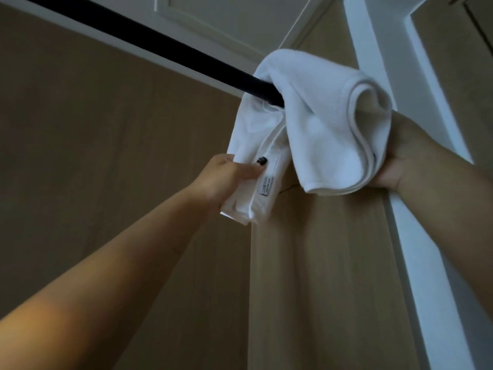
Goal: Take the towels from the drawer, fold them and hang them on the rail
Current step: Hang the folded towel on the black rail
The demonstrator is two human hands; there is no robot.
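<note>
Both my arms reach up to the white towel (306,121) draped over the black rail (149,46). My left hand (226,177) pinches its hanging end by the label (266,188); my right hand (405,161) grips the folded side.

Both forearms are bare with no sleeves showing, and the left hand (229,174), lower than the black rail (149,46), has a thumbnail painted dark with small pale specks; the right hand (400,161) shows no rings.
</note>
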